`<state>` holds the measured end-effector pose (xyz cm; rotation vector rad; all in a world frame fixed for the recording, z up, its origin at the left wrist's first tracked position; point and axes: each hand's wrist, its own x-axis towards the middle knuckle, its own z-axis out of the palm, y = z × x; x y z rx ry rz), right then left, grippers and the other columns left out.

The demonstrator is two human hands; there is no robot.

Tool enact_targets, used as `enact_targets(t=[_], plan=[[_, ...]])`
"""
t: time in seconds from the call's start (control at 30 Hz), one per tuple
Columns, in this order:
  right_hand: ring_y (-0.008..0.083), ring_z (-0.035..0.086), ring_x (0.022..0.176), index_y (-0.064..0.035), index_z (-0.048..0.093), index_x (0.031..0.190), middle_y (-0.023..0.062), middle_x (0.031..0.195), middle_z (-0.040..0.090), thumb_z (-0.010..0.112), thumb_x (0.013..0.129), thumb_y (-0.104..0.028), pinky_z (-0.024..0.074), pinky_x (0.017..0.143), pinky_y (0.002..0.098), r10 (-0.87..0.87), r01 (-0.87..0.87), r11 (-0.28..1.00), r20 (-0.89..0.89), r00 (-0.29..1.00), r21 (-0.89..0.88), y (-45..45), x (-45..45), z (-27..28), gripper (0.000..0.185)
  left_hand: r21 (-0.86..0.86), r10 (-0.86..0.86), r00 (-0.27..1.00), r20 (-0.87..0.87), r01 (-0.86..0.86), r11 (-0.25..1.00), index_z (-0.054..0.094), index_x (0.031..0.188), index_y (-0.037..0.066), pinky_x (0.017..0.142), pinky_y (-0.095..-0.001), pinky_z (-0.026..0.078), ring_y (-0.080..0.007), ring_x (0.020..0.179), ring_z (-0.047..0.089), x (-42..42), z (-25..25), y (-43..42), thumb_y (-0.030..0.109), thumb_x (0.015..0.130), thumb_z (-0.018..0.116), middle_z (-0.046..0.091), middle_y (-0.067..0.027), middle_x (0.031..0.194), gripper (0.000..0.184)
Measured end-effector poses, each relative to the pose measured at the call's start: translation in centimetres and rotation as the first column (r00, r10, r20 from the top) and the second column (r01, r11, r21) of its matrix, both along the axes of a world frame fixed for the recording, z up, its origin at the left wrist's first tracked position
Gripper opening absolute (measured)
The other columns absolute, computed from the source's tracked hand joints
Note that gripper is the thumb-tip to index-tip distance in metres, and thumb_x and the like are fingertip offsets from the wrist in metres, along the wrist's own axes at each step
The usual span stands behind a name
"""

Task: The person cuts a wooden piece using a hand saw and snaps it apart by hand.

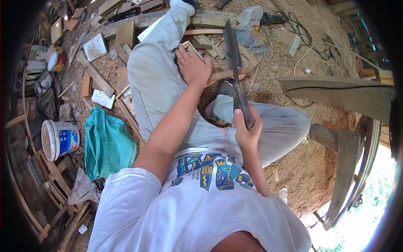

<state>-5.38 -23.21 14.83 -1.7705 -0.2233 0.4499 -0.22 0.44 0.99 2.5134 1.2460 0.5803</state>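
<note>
My right hand [248, 128] is closed round the handle of a machete [236, 71], whose long, narrow, dark blade points away from me and slightly left. My left hand [194, 67] rests at the inner side of my outstretched left leg, its fingers over a small pale wooden piece [193, 51]. Part of that piece is hidden under the hand. A flat wooden strip [226, 76] lies between the left hand and the blade. Beyond the hands, wood offcuts [210, 46] lie on the ground.
Sawdust and scraps cover the ground. On the left stand a white bucket [61, 140] and a green cloth sack [108, 143]. A timber beam [205, 19] crosses the far side. Large boards [336, 90] jut in from the right. Cables [300, 33] and a plastic bag [249, 25] lie ahead.
</note>
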Motion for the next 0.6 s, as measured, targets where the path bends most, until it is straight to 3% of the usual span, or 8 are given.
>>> enact_targets(t=[0.13,0.23,0.27,0.33,0.47,0.6], plan=[[0.005,0.053,0.058,-0.0036,0.062,0.086,-0.0022,0.064,0.058,0.072,0.101,-0.014,0.0414,0.054,0.0264,-0.015,0.016,0.993,-0.005,1.0,0.113,0.0,-0.6,-0.2,0.021,-0.027,-0.016,1.0,0.004,0.016,1.0,0.057,0.123,-0.016,0.127,-0.0539,0.028,-0.0503,0.155,0.028,-0.2,0.0,0.0,0.038,0.089,0.071,0.032,-0.0327,0.164,0.065],[0.0054,0.047,0.057,-0.004,0.059,0.084,-0.004,0.062,0.054,0.074,0.101,-0.016,0.0375,0.053,0.0267,0.03,-0.018,0.988,-0.078,0.996,0.15,-0.9,-1.1,0.9,0.026,-0.048,-0.045,0.997,0.062,0.048,0.998,0.056,0.128,-0.017,0.126,-0.0564,0.03,-0.0472,0.158,0.025,-0.7,-0.1,0.0,0.038,0.089,0.068,0.029,-0.0313,0.167,0.068],[0.0054,0.047,0.057,-0.004,0.059,0.084,-0.004,0.062,0.054,0.074,0.101,-0.016,0.0375,0.053,0.0267,0.027,-0.015,0.989,-0.077,0.997,0.148,-1.6,-1.1,0.7,0.026,-0.05,-0.048,0.997,0.063,0.051,0.997,0.056,0.128,-0.017,0.126,-0.0564,0.03,-0.0472,0.158,0.025,-0.9,-0.2,0.0,0.038,0.089,0.068,0.029,-0.0313,0.167,0.068],[0.0067,0.041,0.058,-0.0046,0.056,0.082,-0.0039,0.062,0.049,0.075,0.099,-0.017,0.0332,0.053,0.0273,0.115,-0.106,0.99,0.09,0.989,-0.097,-2.7,-0.6,0.1,0.029,-0.117,-0.075,0.996,-0.043,0.07,0.991,0.055,0.13,-0.017,0.123,-0.0611,0.033,-0.0469,0.159,0.023,-1.1,0.4,0.1,0.038,0.091,0.067,0.026,-0.0307,0.169,0.069],[0.0076,0.037,0.06,-0.0054,0.053,0.079,-0.0035,0.063,0.045,0.078,0.096,-0.018,0.0305,0.054,0.0278,0.072,-0.071,0.997,0.019,0.997,-0.042,-3.0,-1.1,0.4,0.033,-0.088,-0.058,0.994,-0.096,0.05,0.995,0.054,0.131,-0.017,0.12,-0.064,0.035,-0.0463,0.16,0.02,-0.8,0.6,-0.2,0.041,0.092,0.066,0.022,-0.0296,0.171,0.071],[0.0062,0.04,0.066,-0.0044,0.054,0.082,-0.0037,0.068,0.046,0.076,0.093,-0.017,0.0325,0.057,0.0274,0.215,-0.215,0.976,0.0,0.977,0.034,-4.3,-1.0,0.9,0.028,-0.133,-0.014,0.995,-0.099,0.001,0.991,0.054,0.128,-0.016,0.121,-0.0626,0.035,-0.0457,0.161,0.018,-0.3,0.9,-0.4,0.046,0.093,0.068,0.021,-0.0289,0.171,0.072]])
